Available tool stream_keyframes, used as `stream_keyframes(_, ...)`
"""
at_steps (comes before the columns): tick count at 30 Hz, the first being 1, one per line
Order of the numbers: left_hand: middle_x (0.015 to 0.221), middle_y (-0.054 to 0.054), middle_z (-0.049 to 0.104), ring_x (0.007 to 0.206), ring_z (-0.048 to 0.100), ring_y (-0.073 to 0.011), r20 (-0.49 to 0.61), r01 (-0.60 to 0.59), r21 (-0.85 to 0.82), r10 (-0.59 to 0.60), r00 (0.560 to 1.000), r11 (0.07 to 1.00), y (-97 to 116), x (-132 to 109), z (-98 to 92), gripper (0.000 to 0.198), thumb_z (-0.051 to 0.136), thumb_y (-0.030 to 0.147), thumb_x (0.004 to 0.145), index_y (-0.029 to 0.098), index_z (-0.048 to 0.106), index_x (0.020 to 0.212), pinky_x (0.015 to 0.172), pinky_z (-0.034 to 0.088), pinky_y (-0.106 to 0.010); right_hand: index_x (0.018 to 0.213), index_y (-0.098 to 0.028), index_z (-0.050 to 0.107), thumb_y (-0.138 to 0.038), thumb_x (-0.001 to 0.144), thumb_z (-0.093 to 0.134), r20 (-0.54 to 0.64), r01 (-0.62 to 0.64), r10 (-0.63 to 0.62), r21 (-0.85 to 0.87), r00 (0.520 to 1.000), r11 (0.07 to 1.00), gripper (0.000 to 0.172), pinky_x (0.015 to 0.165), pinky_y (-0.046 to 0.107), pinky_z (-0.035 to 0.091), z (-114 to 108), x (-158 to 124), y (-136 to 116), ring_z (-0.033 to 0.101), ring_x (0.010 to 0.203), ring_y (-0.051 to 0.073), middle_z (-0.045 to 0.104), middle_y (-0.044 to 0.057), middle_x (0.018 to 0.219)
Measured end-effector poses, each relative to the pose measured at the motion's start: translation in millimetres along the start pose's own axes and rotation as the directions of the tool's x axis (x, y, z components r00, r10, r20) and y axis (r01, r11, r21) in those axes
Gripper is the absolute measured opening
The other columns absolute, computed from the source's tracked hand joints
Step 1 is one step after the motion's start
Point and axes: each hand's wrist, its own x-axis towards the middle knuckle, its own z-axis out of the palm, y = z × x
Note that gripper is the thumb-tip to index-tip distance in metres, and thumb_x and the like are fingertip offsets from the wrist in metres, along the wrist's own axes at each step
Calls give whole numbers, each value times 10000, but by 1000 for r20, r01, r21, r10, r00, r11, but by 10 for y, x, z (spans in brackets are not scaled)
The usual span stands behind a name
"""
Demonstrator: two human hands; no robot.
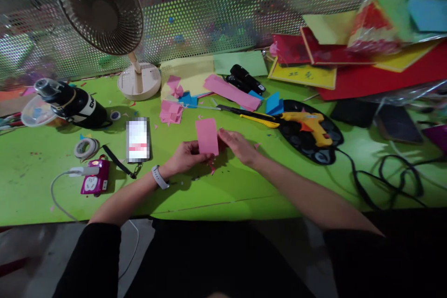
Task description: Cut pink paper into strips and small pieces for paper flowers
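Observation:
My left hand (188,156) pinches a rectangular piece of pink paper (207,137) at its lower left, thumb and fingers closed on it. The paper is held up above the green table. At its right edge is my right hand (239,145), fingers bent and drawn together against the sheet; some fingertips are hidden. Small pink scraps (212,166) lie beneath the hands. A stack of cut pink pieces (171,111) sits to the upper left, and a folded pink strip (232,91) lies behind.
A yellow glue gun (309,125) rests on a black palette-shaped mat, its cable trailing right. Nearby lie a yellow cutter (260,118) and a black stapler (246,79). A fan (139,81), black bottle (78,104), phone (138,139), tape roll (85,148) and purple power adapter (95,177) stand left.

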Motion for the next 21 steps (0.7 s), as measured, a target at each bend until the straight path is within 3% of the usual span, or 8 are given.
stream_keyframes(2,926,-91,794,738,724,-128,-58,-28,-38,26,998,999,2,25,-43,292,858,286,781,110,760,993,742,598,-279,829,-213,672,-855,794,605,154,-75,84,-68,984,995,647,575,354,496,7,11,29,619,632,183,706,74,780)
stream_keyframes(4,892,-80,790,718,720,-122,-88,-43,-91,35,995,995,-7,48,-71,294,873,282,764,108,761,973,740,597,-276,938,-185,701,-799,759,700,196,-57,78,-111,978,992,639,615,359,522,30,25,59,658,694,196,747,100,898)
stream_keyframes(7,864,-70,788,716,727,-123,-90,-31,-135,19,996,990,-13,64,-88,328,895,303,741,105,762,966,737,597,-271,1000,-161,704,-753,820,666,197,-4,28,-117,980,993,621,636,349,525,52,37,69,661,721,187,753,111,949)
stream_keyframes(13,884,-65,790,741,733,-119,-70,-7,-167,-5,998,986,47,54,-105,368,905,313,733,102,758,996,768,594,-269,941,-166,682,-686,918,578,205,60,-32,-132,978,989,530,565,295,446,35,12,21,569,641,141,689,62,824)
stream_keyframes(21,870,-63,788,753,739,-125,-30,18,-171,-24,999,985,126,50,-119,314,894,272,745,98,753,966,783,598,-283,867,-189,641,-675,933,563,209,70,-50,-90,977,994,496,534,279,405,41,-5,58,511,600,123,634,25,758)
